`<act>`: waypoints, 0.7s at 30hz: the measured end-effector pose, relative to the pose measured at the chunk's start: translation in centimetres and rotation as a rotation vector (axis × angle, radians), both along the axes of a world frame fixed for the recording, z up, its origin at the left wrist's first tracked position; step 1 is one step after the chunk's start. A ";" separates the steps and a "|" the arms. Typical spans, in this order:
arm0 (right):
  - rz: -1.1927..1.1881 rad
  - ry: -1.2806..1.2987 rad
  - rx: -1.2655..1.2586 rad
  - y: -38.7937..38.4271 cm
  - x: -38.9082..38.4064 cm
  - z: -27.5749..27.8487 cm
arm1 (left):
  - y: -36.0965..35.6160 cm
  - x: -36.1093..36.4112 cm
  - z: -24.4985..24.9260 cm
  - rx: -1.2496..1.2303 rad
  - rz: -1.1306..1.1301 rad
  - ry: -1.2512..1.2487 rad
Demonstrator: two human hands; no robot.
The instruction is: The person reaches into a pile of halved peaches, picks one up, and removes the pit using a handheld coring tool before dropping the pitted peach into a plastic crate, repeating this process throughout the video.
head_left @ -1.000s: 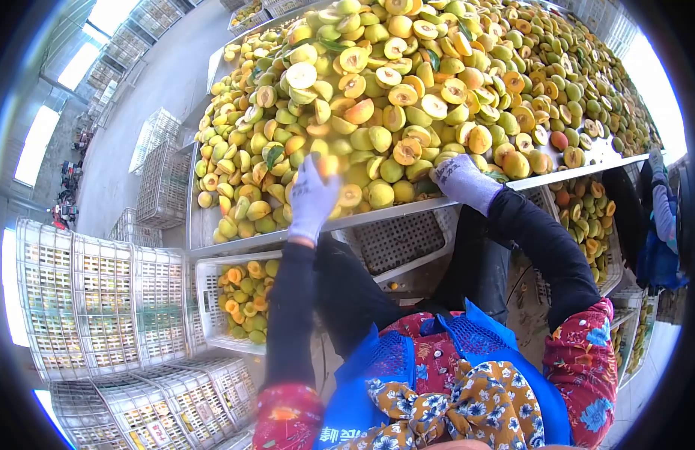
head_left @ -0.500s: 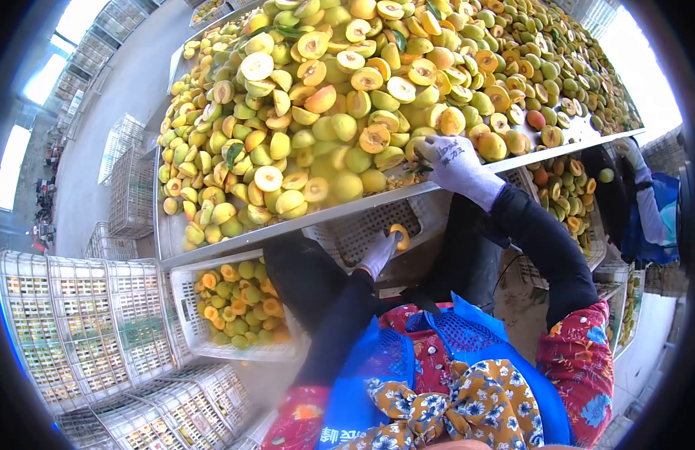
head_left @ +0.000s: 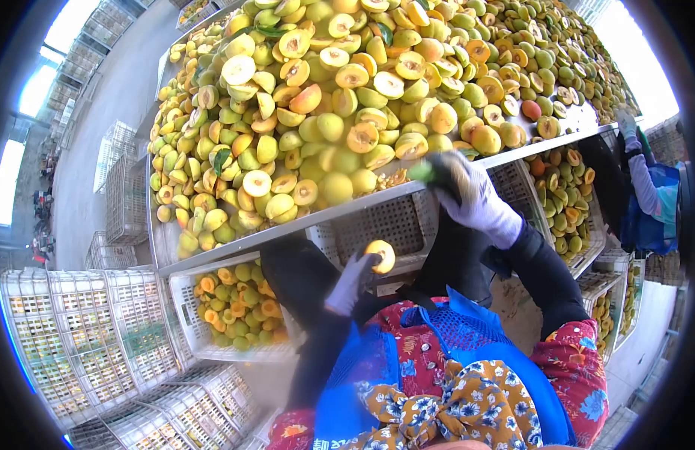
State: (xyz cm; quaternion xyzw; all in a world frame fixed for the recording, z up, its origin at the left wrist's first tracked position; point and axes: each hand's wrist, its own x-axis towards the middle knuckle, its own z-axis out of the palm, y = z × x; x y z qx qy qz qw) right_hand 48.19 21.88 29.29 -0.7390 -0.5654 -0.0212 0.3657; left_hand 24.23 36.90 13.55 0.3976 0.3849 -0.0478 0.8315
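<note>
Below the table edge, my left hand [head_left: 351, 281], in a pale glove, is closed on a halved fruit [head_left: 380, 256] with its cut side showing. My right hand [head_left: 471, 199], also gloved, is raised over the front rim of the metal table [head_left: 287, 223]. Its fingers are curled round a dark tool with a green end [head_left: 422, 172], blurred by motion. Many halved yellow-green fruits [head_left: 317, 127] are heaped on the table behind my hands. Small yellow scraps [head_left: 392, 178] lie by the rim, just left of the tool.
A white crate of fruit [head_left: 184, 300] stands at the left by my leg. Another crate [head_left: 325, 238] sits under the table edge between my legs. Stacked crates [head_left: 77, 322] are at the far left. More fruit crates and a co-worker [head_left: 651, 195] are at the right.
My right hand has lifted off the pile and moved down toward me, and the green-ended tool now shows. My left hand has drawn back down and left with the fruit half.
</note>
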 end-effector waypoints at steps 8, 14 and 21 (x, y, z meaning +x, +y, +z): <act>-0.118 0.111 -0.566 -2.4 -6.1 -2.4 | 1.0 -1.4 8.0 -0.349 0.331 -0.382; -0.004 0.402 -0.447 -2.1 -8.9 -0.8 | -0.1 0.5 9.2 -0.092 0.201 -0.480; -0.019 0.456 -0.451 -2.1 -11.6 -2.2 | -1.0 2.1 10.6 -0.335 0.341 -0.377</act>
